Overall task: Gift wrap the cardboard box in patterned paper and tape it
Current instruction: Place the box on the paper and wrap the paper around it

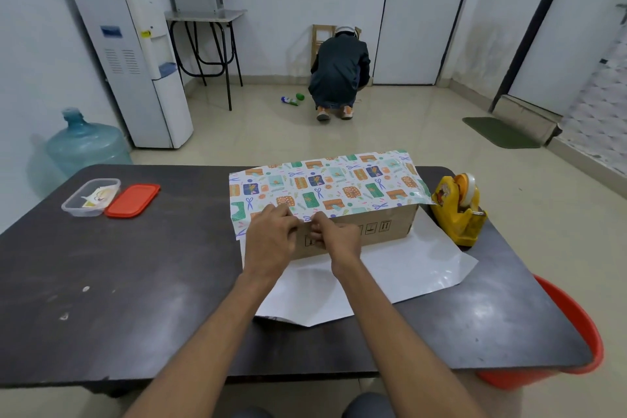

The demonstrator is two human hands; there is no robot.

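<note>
From the head view: looking down on the cardboard box (373, 231), lying lengthwise mid-table (135, 282) on the white underside of the patterned paper (332, 183), printed flap draped over its top to the near upper edge. Right there, left hand (271, 237) and right hand (336, 239) side by side, nearly touching, fingers of both curled together and pinching that paper edge. Off right, just beside the box, 1 yellow tape dispenser (458, 214); far left, 1 clear container (90, 197) with its red lid (133, 200) alongside.
</note>
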